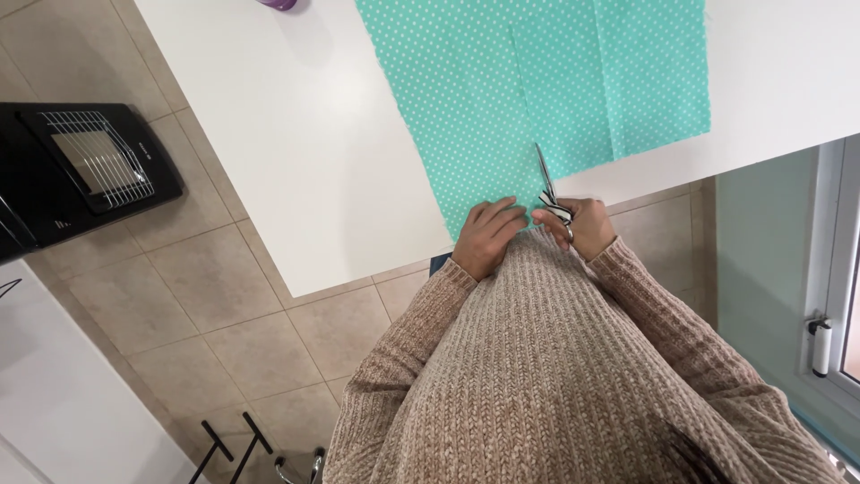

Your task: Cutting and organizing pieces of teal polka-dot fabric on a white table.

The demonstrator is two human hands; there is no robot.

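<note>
A teal fabric with small white dots (537, 81) lies spread on a white table (296, 152), reaching its near edge. My left hand (488, 235) rests flat on the fabric's near edge, fingers together, pressing it down. My right hand (582, 226) grips scissors (546, 184) with striped black-and-white handles. The blades point away from me into the fabric along a fold line. Both arms wear a beige knitted sweater.
A black heater with a metal grille (85, 170) stands on the tiled floor at the left. A purple object (278, 4) sits at the table's far edge. A window frame (829, 296) is at the right. White furniture (54, 403) fills the lower left.
</note>
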